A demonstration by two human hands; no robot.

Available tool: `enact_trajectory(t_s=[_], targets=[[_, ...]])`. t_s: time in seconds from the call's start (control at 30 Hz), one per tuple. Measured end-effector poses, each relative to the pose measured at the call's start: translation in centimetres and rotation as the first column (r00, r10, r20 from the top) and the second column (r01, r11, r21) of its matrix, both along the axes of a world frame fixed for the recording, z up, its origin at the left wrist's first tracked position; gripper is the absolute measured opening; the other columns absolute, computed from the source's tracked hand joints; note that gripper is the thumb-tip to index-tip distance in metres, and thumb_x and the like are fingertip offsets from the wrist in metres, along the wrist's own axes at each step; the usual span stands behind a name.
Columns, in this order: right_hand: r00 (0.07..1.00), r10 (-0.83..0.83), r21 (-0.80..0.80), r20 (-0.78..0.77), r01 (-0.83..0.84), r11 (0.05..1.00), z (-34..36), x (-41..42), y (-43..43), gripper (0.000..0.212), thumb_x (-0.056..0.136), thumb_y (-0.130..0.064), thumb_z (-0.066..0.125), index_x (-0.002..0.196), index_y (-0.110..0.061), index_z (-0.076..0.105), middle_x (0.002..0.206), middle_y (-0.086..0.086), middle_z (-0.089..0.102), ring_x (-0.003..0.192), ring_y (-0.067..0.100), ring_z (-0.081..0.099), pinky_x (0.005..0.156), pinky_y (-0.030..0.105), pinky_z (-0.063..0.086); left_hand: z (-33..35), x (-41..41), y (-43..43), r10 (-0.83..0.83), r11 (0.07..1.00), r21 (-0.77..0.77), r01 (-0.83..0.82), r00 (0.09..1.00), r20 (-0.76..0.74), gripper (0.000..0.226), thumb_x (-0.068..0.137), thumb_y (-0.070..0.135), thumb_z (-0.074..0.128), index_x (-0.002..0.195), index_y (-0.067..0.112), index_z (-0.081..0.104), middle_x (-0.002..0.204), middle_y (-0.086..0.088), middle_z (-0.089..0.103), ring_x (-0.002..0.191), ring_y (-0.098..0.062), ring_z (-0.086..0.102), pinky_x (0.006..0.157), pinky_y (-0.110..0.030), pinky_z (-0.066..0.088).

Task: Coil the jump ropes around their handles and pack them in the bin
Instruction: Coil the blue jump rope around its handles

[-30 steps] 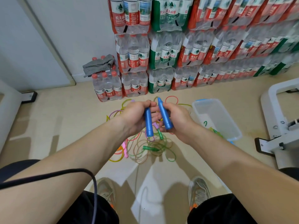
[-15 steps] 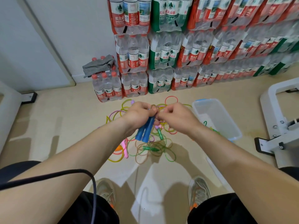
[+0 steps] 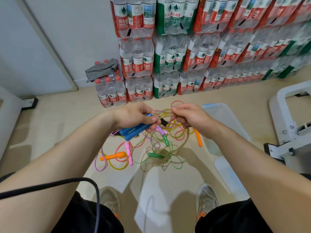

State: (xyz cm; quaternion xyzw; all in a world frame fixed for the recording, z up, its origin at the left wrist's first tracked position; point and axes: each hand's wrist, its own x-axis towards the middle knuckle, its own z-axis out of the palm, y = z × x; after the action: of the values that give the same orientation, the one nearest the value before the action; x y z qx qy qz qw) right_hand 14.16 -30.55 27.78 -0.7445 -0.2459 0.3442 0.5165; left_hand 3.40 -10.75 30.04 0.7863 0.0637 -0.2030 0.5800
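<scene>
My left hand [image 3: 134,116] grips the two blue handles [image 3: 134,132] of one jump rope side by side, their butts pointing down-left. My right hand [image 3: 190,117] pinches that rope's thin cord [image 3: 183,145] just right of the handle tips; the cord hangs down to the floor. Below lies a tangle of coloured jump ropes [image 3: 159,148] with orange handles [image 3: 114,156], pink handles [image 3: 128,153] and green handles [image 3: 155,155]. The clear plastic bin [image 3: 223,115] stands on the floor to the right, partly hidden behind my right forearm.
Shrink-wrapped packs of water bottles [image 3: 185,47] are stacked against the far wall, a grey cloth [image 3: 102,69] on the leftmost pack. A white metal frame [image 3: 292,125] stands at right. The bin's clear lid [image 3: 230,175] lies by my right shoe. A black cable [image 3: 70,182] crosses my left arm.
The two blue handles, held apart one in each hand, were brought together into my left hand and tipped down-left. My right hand let go of its handle and took the cord.
</scene>
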Motion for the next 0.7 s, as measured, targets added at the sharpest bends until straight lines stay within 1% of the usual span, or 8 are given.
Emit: enact_trajectory(t_s=[0.07,0.13,0.23,0.3,0.37,0.5,0.6,0.7], targets=[[1.0,0.012,0.049,0.008,-0.013,0.999,0.2,0.1,0.0,0.033,0.103,-0.02,0.055,0.074,-0.014,0.07,0.057,0.001,0.042,0.046,0.009,0.033,0.05,0.024,0.027,-0.5,-0.2,-0.3,-0.029,0.999,-0.015,0.029,0.999,-0.028,0.014,0.101,0.003,0.053,0.096,0.003,0.067,0.083,-0.009,0.068,0.079,-0.023,0.064,0.078,-0.028,0.052],[0.999,0.017,0.079,0.046,-0.02,0.997,0.6,0.0,0.2,0.029,0.1,-0.014,0.059,0.076,-0.02,0.073,0.059,0.001,0.049,0.048,0.011,0.035,0.049,0.024,0.028,-0.9,-0.2,-0.8,-0.028,0.992,-0.128,0.019,0.997,-0.07,0.014,0.1,-0.002,0.053,0.104,0.001,0.065,0.091,-0.013,0.071,0.088,-0.026,0.066,0.084,-0.032,0.054],[0.994,-0.007,0.102,0.106,-0.003,0.995,1.4,0.2,0.1,0.011,0.096,-0.009,0.066,0.092,-0.011,0.076,0.058,-0.007,0.059,0.048,0.005,0.046,0.049,0.019,0.034,-1.2,-0.1,-1.3,0.054,0.954,-0.288,-0.078,0.994,-0.093,0.019,0.098,0.0,0.055,0.113,0.003,0.066,0.1,-0.015,0.072,0.101,-0.031,0.066,0.1,-0.043,0.052],[0.993,-0.019,0.11,0.115,0.006,0.994,1.7,0.6,-0.2,0.007,0.094,-0.005,0.067,0.096,-0.002,0.073,0.055,-0.008,0.062,0.045,-0.001,0.049,0.048,0.01,0.036,-1.3,0.1,-1.7,0.12,0.915,-0.375,-0.15,0.987,-0.104,0.022,0.099,0.009,0.055,0.116,0.003,0.066,0.098,-0.012,0.073,0.102,-0.03,0.066,0.1,-0.042,0.051],[0.991,-0.019,0.092,0.134,0.007,0.996,1.8,0.9,-0.5,0.004,0.092,-0.005,0.07,0.093,-0.005,0.073,0.055,-0.007,0.064,0.045,-0.001,0.048,0.047,0.01,0.035,-1.3,0.2,-2.1,0.169,0.879,-0.428,-0.211,0.976,-0.136,0.027,0.103,0.014,0.047,0.12,0.001,0.065,0.096,-0.01,0.073,0.1,-0.028,0.066,0.092,-0.035,0.053],[0.982,-0.024,0.074,0.185,0.011,0.997,1.6,1.5,-0.7,0.003,0.088,-0.007,0.075,0.091,-0.007,0.074,0.063,-0.007,0.066,0.052,-0.003,0.053,0.051,0.012,0.038,-1.7,0.2,-2.7,0.172,0.896,-0.393,-0.206,0.978,-0.121,0.034,0.108,0.017,0.038,0.122,-0.001,0.063,0.091,-0.007,0.072,0.091,-0.021,0.067,0.079,-0.027,0.054],[0.965,-0.024,0.069,0.26,0.007,0.998,1.7,1.6,-0.7,0.007,0.086,-0.008,0.078,0.092,-0.004,0.076,0.07,-0.003,0.065,0.058,-0.003,0.054,0.056,0.01,0.04,-2.1,0.0,-3.4,0.108,0.946,-0.296,-0.128,0.991,-0.084,0.035,0.107,0.018,0.04,0.123,-0.004,0.063,0.091,-0.003,0.073,0.089,-0.018,0.066,0.079,-0.026,0.052],[0.97,-0.024,0.073,0.24,0.006,0.997,1.6,1.6,-0.7,0.005,0.086,-0.007,0.078,0.09,-0.006,0.075,0.071,-0.003,0.064,0.059,-0.002,0.054,0.056,0.011,0.041,-2.4,0.1,-4.0,0.103,0.947,-0.3,-0.114,0.993,-0.051,0.03,0.105,0.01,0.044,0.121,-0.008,0.061,0.089,0.002,0.075,0.088,-0.018,0.066,0.078,-0.024,0.054]])
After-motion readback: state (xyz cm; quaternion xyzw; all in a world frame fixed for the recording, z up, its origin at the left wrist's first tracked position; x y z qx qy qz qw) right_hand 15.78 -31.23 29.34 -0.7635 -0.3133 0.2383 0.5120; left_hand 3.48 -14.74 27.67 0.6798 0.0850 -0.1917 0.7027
